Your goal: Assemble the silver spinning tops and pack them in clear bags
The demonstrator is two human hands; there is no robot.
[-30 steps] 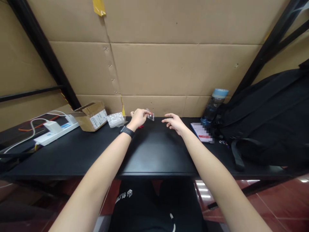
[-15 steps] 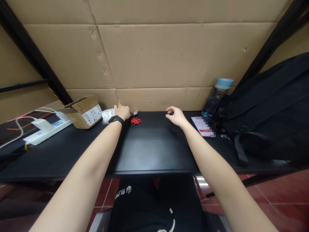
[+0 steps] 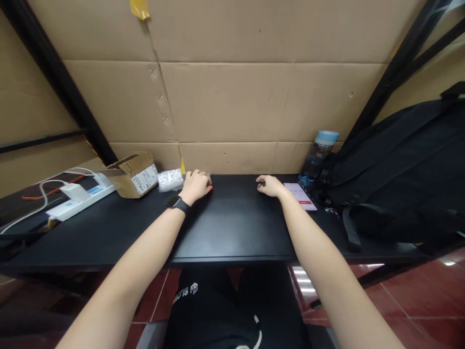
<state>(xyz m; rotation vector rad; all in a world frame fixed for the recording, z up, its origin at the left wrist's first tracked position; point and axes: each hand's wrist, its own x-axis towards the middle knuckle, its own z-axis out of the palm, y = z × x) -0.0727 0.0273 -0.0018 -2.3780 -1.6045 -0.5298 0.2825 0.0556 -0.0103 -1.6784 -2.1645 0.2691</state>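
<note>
My left hand (image 3: 196, 186), with a black watch (image 3: 178, 203) on its wrist, is on the far part of the black table with its fingers curled down. Under its fingertips a bit of a small red openwork piece (image 3: 210, 188) peeks out; the hand hides the rest. To the left of this hand lies a clear plastic packet (image 3: 170, 180). My right hand (image 3: 269, 185) rests farther right on the table, thumb and fingers bent together. Something small and dark with a glint (image 3: 260, 185) shows at its fingertips, too small to name.
At the left are an open cardboard box (image 3: 136, 178) and a white power strip (image 3: 85, 201) with cables. On the right lie a phone (image 3: 300, 196), a blue-capped bottle (image 3: 318, 154) and a large black backpack (image 3: 403, 169). A cardboard wall (image 3: 225, 106) closes off the back.
My left hand has shifted right and come down over the red piece, which was in plain sight before. My right hand's fingers have drawn together around something small. The view has tilted up.
</note>
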